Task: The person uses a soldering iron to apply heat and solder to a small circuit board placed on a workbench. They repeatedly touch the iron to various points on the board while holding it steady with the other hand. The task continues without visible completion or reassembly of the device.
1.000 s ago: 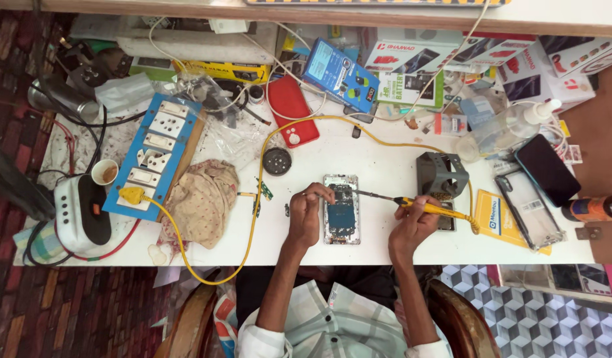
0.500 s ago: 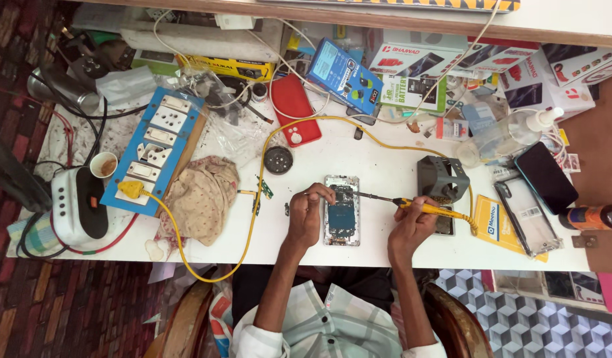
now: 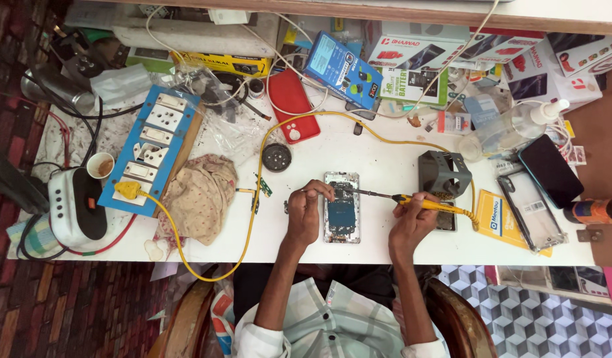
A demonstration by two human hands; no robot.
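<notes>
An opened phone (image 3: pixel 341 209) with its insides showing lies flat on the white table (image 3: pixel 379 159), near the front edge. My left hand (image 3: pixel 307 211) rests at the phone's left side, fingers pinched on a thin piece of solder wire over its top. My right hand (image 3: pixel 412 219) grips a yellow-handled soldering iron (image 3: pixel 418 201), whose dark tip reaches left onto the phone's upper part. The iron's yellow cord (image 3: pixel 256 172) loops across the table to a blue switchboard (image 3: pixel 150 149).
A grey iron stand (image 3: pixel 444 174) sits right of the phone. A red phone case (image 3: pixel 294 106), a crumpled cloth (image 3: pixel 200 195), a small round tin (image 3: pixel 277 157), boxes at the back, a spray bottle (image 3: pixel 511 129) and dark phones (image 3: pixel 551 171) surround the work spot.
Both hands stay at the phone with the iron's tip on it. The view has shifted only slightly.
</notes>
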